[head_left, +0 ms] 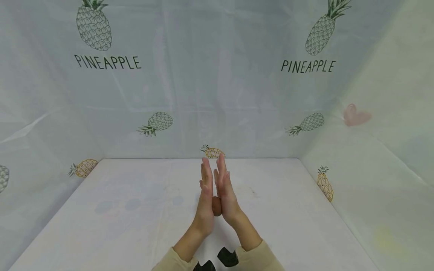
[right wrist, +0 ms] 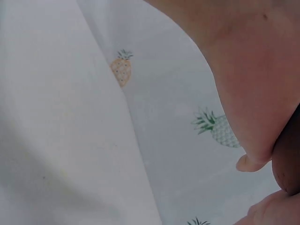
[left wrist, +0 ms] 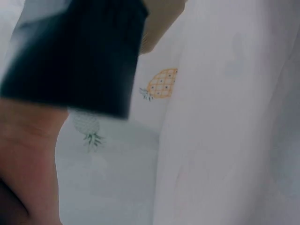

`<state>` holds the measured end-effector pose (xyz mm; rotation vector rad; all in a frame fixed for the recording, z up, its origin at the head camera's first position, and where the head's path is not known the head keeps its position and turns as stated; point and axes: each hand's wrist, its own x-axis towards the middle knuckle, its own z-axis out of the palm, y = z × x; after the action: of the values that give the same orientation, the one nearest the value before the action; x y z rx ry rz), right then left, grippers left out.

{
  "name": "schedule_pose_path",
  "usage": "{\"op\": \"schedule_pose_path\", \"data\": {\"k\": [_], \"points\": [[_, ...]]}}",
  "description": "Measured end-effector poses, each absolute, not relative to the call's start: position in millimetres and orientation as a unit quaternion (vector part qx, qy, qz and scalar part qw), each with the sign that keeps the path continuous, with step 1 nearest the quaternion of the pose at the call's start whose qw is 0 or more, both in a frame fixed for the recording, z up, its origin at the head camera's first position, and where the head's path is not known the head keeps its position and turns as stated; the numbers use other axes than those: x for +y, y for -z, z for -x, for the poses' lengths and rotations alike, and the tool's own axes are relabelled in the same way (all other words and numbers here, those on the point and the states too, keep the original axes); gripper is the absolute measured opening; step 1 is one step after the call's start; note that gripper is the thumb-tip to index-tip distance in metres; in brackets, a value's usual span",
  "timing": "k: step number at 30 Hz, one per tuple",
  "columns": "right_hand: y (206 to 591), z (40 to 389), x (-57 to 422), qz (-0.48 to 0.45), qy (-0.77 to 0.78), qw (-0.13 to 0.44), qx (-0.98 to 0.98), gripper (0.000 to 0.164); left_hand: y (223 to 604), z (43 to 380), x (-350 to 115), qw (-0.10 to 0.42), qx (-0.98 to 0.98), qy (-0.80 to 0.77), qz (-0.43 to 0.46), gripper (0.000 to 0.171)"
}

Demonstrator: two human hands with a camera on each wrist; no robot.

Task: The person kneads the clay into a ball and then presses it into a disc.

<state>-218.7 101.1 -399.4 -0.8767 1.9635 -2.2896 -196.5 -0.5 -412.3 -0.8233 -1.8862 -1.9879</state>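
A smooth brown lump, rounded like a ball of clay, is sandwiched between two upright palms in the head view. My left hand presses it from the left with fingers straight and pointing away. From the other side my right hand presses it, fingers also extended. The lump sits near the heels of the palms, and the fingertips stand slightly apart. In the right wrist view the lump shows at the right edge between the palms, partly hidden by them. Only a wrist and palm base appear in the left wrist view.
A white table top spreads beneath the hands. Pale cloth walls printed with pineapples enclose its back and sides. Black wrist devices sit at the beige sleeves; one dark block covers much of the left wrist view.
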Motion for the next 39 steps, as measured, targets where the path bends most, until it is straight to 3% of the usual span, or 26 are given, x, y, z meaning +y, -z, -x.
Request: {"op": "schedule_pose_path", "data": {"k": [8,17,25,32,39], "points": [[399,212,95,0.285,0.731,0.037,0.619,0.064,409,205,-7,0.132,-0.651,0.699,0.264,0.068],[397,208,92,0.288,0.723,0.014,0.628,0.063,410,214,-13,0.157,-0.684,0.675,0.226,0.072],[392,205,93,0.288,0.720,-0.017,0.631,0.071,418,218,-14,0.161,-0.702,0.662,0.209,0.070],[391,206,96,0.281,0.731,-0.035,0.621,0.062,420,216,-12,0.151,-0.735,0.623,0.221,0.071],[387,208,99,0.280,0.728,-0.042,0.624,0.065,422,214,-9,0.160,-0.748,0.598,0.240,0.074]]}}
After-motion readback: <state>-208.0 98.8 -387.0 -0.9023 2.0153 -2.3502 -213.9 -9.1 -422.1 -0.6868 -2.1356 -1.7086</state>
